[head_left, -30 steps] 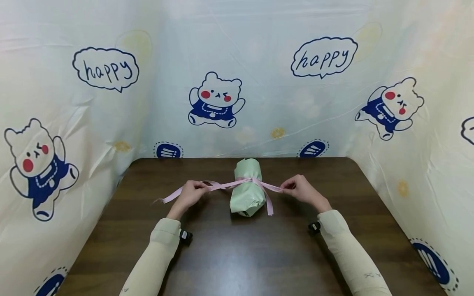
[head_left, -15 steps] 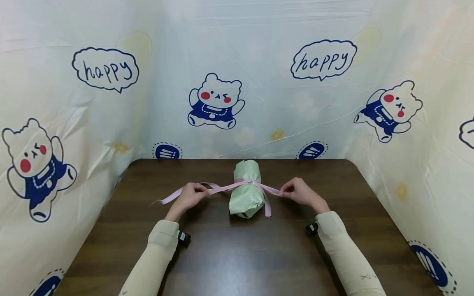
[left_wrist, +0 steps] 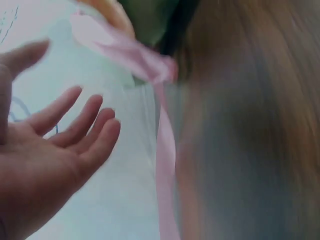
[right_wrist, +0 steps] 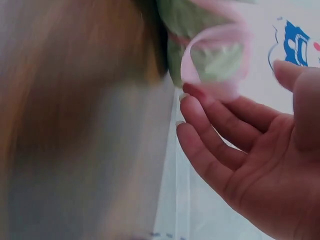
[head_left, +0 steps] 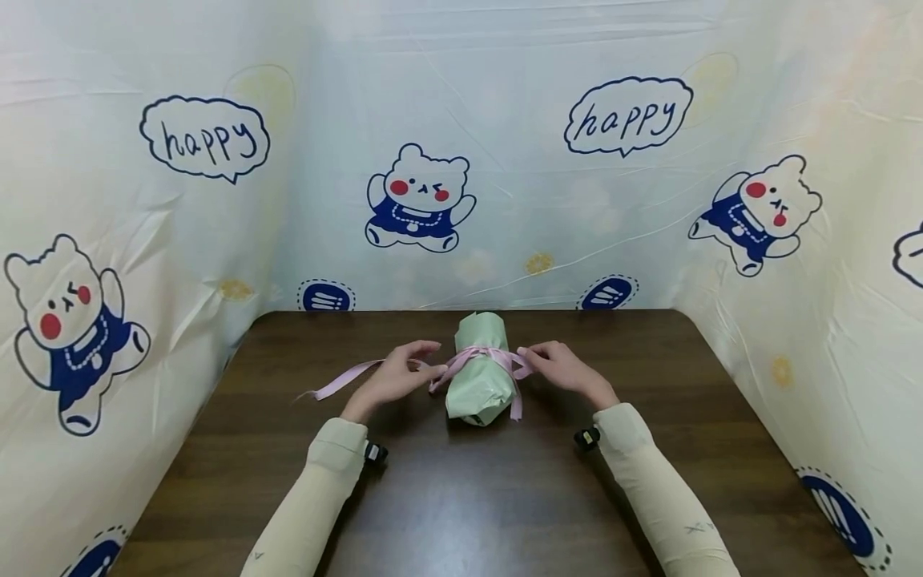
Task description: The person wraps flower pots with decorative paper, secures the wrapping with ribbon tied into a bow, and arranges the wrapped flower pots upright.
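A bundle wrapped in pale green paper lies on the dark wooden table, tied round its middle with a pink ribbon. The ribbon forms a loop on either side of the bundle. My left hand is beside the left loop, its fingers spread and holding nothing; in the left wrist view a ribbon tail hangs past the fingertips. On the other side, my right hand has its fingertips right at the ribbon loop, thumb apart from the fingers. The bundle's underside is hidden.
The brown table reaches back to a pale printed curtain that surrounds it on the back and sides. A long ribbon tail trails leftward behind the left hand. Small black wrist cameras sit at both cuffs.
Both hands have moved inward to the bundle from where they pulled the ribbon out sideways. The left fingers have let go and spread; the ribbon has slackened into loops.
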`<state>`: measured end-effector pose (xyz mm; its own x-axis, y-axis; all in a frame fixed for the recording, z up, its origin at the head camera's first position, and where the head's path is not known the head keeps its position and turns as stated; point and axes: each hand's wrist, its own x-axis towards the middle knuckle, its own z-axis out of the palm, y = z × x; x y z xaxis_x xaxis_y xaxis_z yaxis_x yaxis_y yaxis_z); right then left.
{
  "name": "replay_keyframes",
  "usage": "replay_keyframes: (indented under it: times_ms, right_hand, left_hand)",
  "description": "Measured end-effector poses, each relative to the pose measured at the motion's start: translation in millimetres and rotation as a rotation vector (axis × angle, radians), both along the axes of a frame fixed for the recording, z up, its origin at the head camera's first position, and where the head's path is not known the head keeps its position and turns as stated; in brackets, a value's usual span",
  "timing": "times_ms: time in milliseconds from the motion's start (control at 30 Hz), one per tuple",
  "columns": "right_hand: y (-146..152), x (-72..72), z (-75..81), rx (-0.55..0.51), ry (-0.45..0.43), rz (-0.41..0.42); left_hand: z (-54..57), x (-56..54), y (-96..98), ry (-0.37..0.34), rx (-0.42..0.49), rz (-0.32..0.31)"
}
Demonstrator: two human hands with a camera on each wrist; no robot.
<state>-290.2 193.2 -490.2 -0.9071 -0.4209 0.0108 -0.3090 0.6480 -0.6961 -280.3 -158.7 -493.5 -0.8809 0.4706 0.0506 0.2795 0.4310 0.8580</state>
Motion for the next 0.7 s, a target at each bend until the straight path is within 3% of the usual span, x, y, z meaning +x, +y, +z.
replay_keyframes:
  times_ms: [167,300,533,700]
  right_hand:
    - [-18.1,2.3,-4.6,-0.005,-0.033,0.056]
    - [-26.0,5.5,-8.6,0.008,-0.073,0.079]
    - [-29.5,7.1,-10.3,0.004,-0.086,0.07]
    - [-30.5,6.9,-9.9,0.015,-0.085,0.067]
  left_hand:
    - [-3.0,-2.6,23.7,-0.028,-0.05,-0.15]
    - [-5.0,-1.3,32.4,-0.027,-0.038,-0.206]
    - [-6.8,3.6,38.7,0.002,-0.04,-0.175]
    - [-7.4,9.0,46.2,0.032,-0.055,-0.092]
